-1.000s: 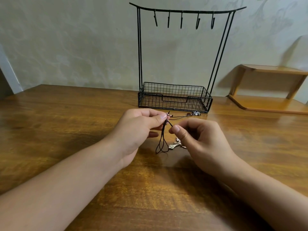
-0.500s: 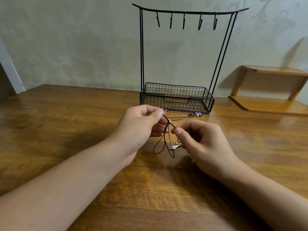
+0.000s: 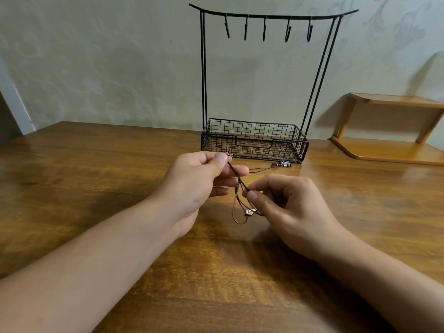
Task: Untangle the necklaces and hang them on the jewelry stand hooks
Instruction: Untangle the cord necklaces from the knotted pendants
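Dark cord necklaces (image 3: 238, 188) are tangled together between my two hands, above the wooden table (image 3: 96, 176). My left hand (image 3: 199, 181) pinches the cords' upper end, near a small clasp, between thumb and forefinger. My right hand (image 3: 288, 210) pinches a strand lower down; a silver pendant (image 3: 250, 211) dangles beside its thumb, and a cord loop hangs below. Another strand runs right to a silver pendant (image 3: 284, 163) lying on the table by the stand. The black wire jewelry stand (image 3: 254, 140) rises behind, and its hooks (image 3: 264, 27) are bare.
The stand has a mesh basket base and a curved top bar with several hooks. A small wooden shelf (image 3: 394, 131) sits at the back right against the wall. The wall runs close behind the table's far edge.
My hands have drawn apart, the left lifting up and away and the right staying low, so the cords stretch longer between them. The hanging loop has opened out and the silver pendant now shows beside my right thumb.
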